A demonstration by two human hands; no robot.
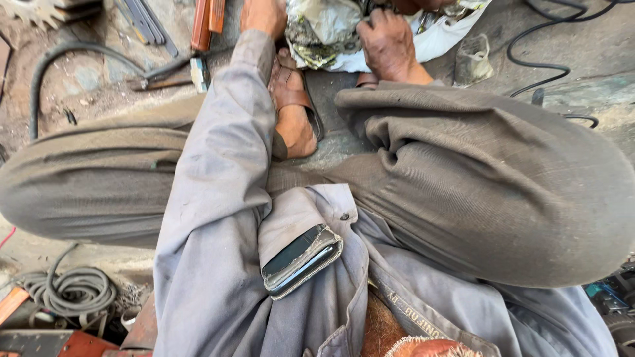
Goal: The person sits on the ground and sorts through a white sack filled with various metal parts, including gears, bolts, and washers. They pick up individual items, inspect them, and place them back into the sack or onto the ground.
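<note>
Left hand (262, 16): far edge of the shot, fingers cut off up top, so can't tell if they're curled or apart; it sits right against the crumpled silvery foil-and-plastic bundle (322, 33).
Right hand (389, 43): fingers curled together, pressing down on the bundle's right side.
Bundle: on the floor beyond the brown leather sandal (292, 89), lying on a white plastic bag (440, 39); contents hard to make out.
Shirt pocket: dark phone (301, 259) poking out, half hidden.
Far left: grey hose (79, 56), partly cut off.

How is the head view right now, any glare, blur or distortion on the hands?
Head view: soft even daylight, no hard shadows; mild glare on the crumpled shiny wrapping; wide-angle bulge on the knees; left hand cut off by the top edge; right hand sharp.
</note>
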